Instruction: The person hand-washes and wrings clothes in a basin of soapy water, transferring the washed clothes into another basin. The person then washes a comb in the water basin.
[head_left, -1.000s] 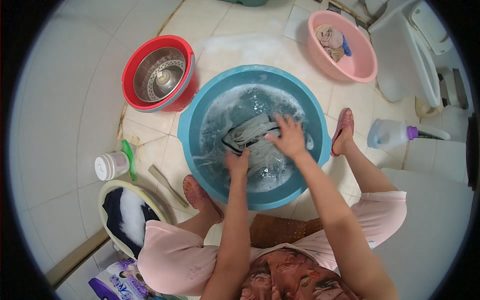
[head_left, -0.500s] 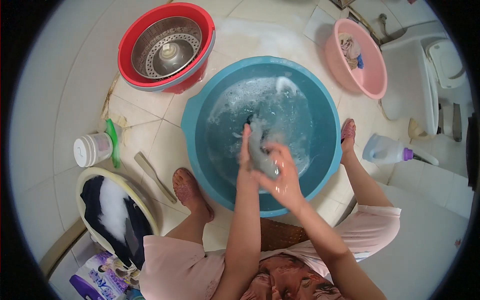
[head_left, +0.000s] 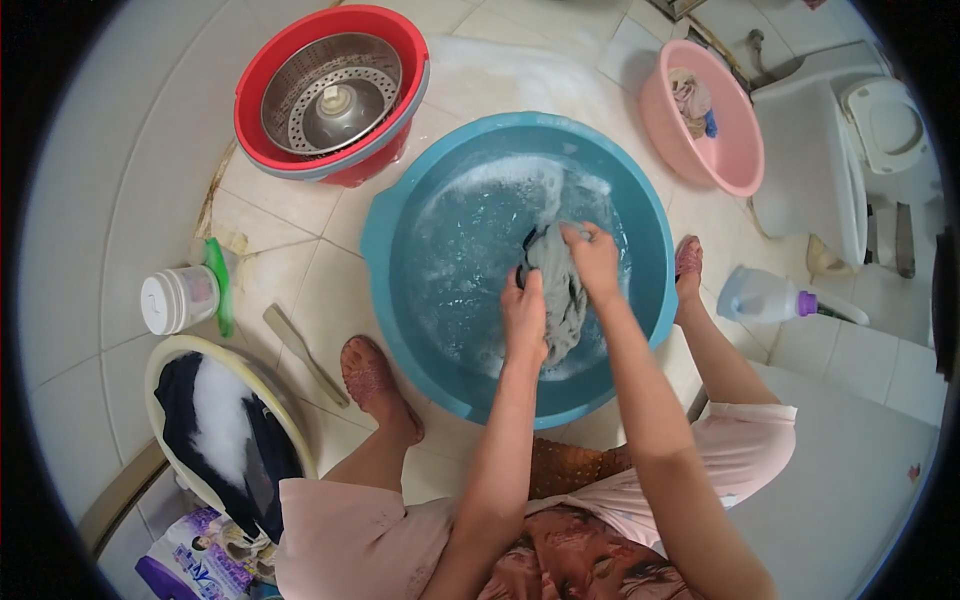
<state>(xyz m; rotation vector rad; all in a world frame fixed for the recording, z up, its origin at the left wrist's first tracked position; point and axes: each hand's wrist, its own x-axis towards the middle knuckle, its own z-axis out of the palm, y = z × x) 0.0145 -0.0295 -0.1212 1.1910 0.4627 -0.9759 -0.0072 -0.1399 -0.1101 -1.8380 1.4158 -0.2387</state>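
Note:
A wet grey garment (head_left: 562, 290) with dark edging is bunched up over the soapy water (head_left: 450, 270) in a large blue basin (head_left: 395, 345). My left hand (head_left: 525, 318) grips its dark-edged left side, thumb on top. On the far right side of the cloth, my right hand (head_left: 594, 258) pinches a fold between bent fingers. The garment's lower part hangs down toward the water, close to my left wrist. Foam floats along the basin's far side.
A red spin bucket (head_left: 415, 95) stands far left, a pink basin (head_left: 745, 150) with clothes far right. A yellowish basin (head_left: 165, 420) holds dark soapy clothes at left. Near it are a brush (head_left: 305, 355) and white tub (head_left: 180, 300). A detergent bottle (head_left: 760, 296) lies right.
My hands have moved apart from rubbing the garment close together. The cloth is now more spread out, and my right hand has risen to its far right side.

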